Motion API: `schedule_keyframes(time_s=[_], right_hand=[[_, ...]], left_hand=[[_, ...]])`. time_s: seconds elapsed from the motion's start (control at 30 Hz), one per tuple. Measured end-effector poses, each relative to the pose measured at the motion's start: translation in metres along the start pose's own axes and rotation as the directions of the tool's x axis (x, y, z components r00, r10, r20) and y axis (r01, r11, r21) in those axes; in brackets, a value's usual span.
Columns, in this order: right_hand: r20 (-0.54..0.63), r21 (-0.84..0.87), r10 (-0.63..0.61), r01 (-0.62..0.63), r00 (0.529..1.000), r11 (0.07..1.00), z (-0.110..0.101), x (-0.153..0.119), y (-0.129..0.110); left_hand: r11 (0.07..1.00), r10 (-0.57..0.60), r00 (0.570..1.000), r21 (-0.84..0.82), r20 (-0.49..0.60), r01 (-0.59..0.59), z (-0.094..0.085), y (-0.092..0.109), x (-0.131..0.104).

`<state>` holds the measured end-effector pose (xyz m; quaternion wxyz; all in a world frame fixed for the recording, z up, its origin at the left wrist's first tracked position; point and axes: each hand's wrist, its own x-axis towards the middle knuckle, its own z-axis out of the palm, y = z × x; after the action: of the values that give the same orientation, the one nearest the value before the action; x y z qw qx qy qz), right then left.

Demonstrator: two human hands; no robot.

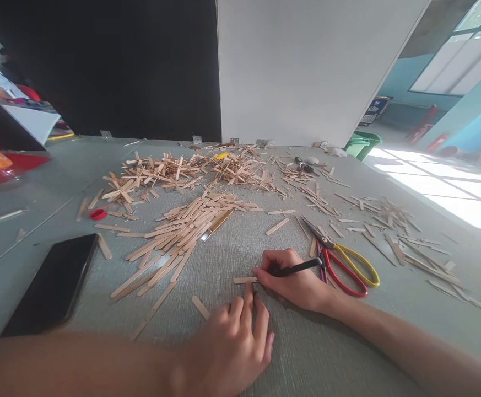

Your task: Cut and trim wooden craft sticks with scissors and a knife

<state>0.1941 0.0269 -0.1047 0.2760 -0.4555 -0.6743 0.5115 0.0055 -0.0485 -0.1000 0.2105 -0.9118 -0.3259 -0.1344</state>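
Stick (242,280): pale bare wood, thin, flat, narrow, left end rounded. Lies flat in front of us, running left to right, pressed down by us near its middle; right part covered, so we cannot see that end. Pen (300,267): black, slim, straight. We hold it slanted above stick's right side, back end raised and pointing right, writing end leaning down to left; tip hidden from us.
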Motion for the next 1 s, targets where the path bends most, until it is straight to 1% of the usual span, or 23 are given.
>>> schedule_keyframes(time_s=[0.8,1.0], right_hand=[[-0.003,0.016,-0.004,0.004,1.0,1.0,0.0005,0.0002,-0.0013],[-0.012,0.01,-0.015,0.015,1.0,1.0,0.0007,0.0002,-0.002]], left_hand=[[1.0,0.028,1.0,0.005,0.005,-0.028,0.0035,-0.0003,-0.001],[1.0,0.009,1.0,-0.001,-0.003,-0.009,0.0031,-0.0007,-0.0017]])
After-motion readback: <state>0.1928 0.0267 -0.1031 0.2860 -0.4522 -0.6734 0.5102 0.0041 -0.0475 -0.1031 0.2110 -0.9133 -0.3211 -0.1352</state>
